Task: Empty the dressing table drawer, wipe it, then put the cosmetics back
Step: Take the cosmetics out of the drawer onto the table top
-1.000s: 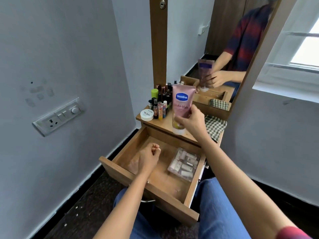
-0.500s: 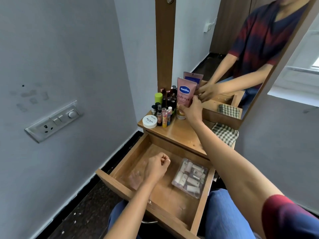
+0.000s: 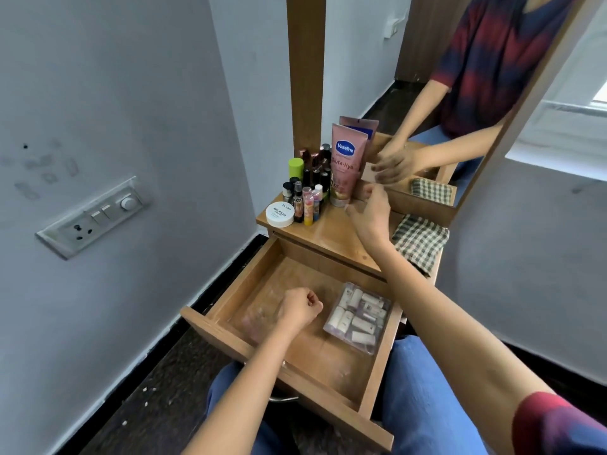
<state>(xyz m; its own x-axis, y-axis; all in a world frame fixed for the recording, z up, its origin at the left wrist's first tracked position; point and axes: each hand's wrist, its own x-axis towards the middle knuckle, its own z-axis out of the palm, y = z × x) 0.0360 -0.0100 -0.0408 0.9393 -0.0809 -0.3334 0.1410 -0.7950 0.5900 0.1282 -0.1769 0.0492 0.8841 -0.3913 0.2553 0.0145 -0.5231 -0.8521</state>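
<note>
a narrow wooden worktop (image 3: 331,238) stands in a corner between a pale grey wall and a tall wood-framed mirror (image 3: 410,93). a switch plate (image 3: 92,216) with a socket and a dial is set into the left wall, and the floor (image 3: 157,389) is dark and speckled. the drawer (image 3: 279,362) under the worktop is pulled fully out over blue-jeaned knees.

half a second ago the right hand (image 3: 369,218) was still wrapped round the pink vaseline tube (image 3: 346,165); now the tube stands upright on its cap at the back of the worktop, against the mirror, and the hand has let go, fingers spread loosely just to its right, holding nothing. a second ago the tube was still in the air above the worktop. the left hand (image 3: 300,308) has stayed as a closed fist over the drawer floor; whether anything is inside the fist cannot be told.

counted: one pink tube, one round white jar (image 3: 280,214) at the front left corner, one green-capped bottle (image 3: 295,169), and a tight cluster of small bottles and lipsticks (image 3: 312,188) too crowded to number. one checked cloth (image 3: 420,241) lies at the right end of the worktop. in the drawer lies one clear plastic pouch (image 3: 359,318) of small white tubes, against the right side.
</note>
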